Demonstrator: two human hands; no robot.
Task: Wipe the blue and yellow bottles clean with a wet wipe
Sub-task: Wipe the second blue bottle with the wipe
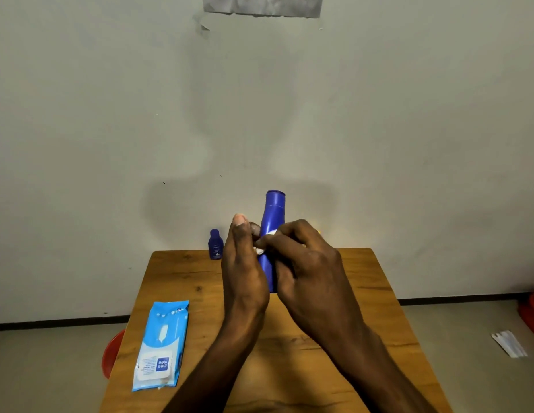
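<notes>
Nearby, wipes pack (161, 344) and small bottle (216, 244) beside both hands (244, 263) gripping blue bottle (271, 216), wipe (261, 248).

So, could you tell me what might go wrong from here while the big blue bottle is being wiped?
The large blue bottle is held up off the table between the left hand and the right hand, and a wet wipe could make it slippery, so it might drop. If it falls, it could topple the small blue bottle near the table's far edge. Only a sliver of wipe shows, so some areas may get missed.
</notes>
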